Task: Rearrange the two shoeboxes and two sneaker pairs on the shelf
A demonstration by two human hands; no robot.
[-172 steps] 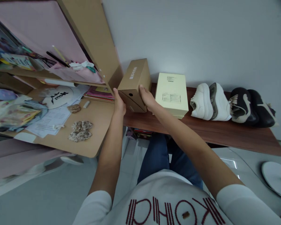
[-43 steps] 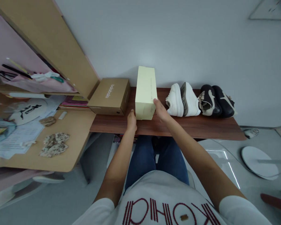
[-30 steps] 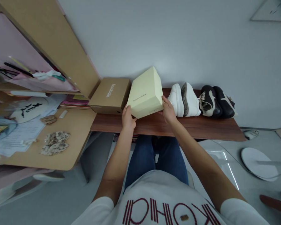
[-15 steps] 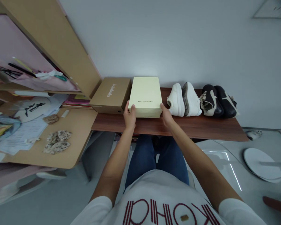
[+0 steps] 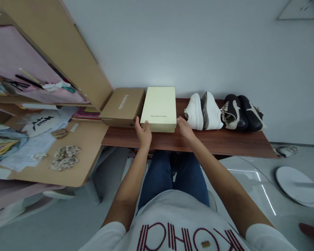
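Observation:
A pale yellow shoe box (image 5: 159,107) lies flat on the dark wooden shelf (image 5: 225,141), pushed up against a brown cardboard shoe box (image 5: 122,106) on its left. My left hand (image 5: 143,132) is at the yellow box's front left corner, fingers loosely apart and touching its edge. At the front right corner is my right hand (image 5: 185,128), fingers spread, just off the box. Neither hand grips anything.
White sneakers (image 5: 202,111) and black sneakers (image 5: 240,112) stand in a row right of the boxes. A light wood desk (image 5: 89,153) with papers and cloth pieces sits at the left under slanted shelves. A white round base (image 5: 298,184) lies on the floor at right.
The yellow box went from standing on its side to tilted, then lying flat lid-up beside the brown box. My hands have loosened from its sides and drawn back to its front corners.

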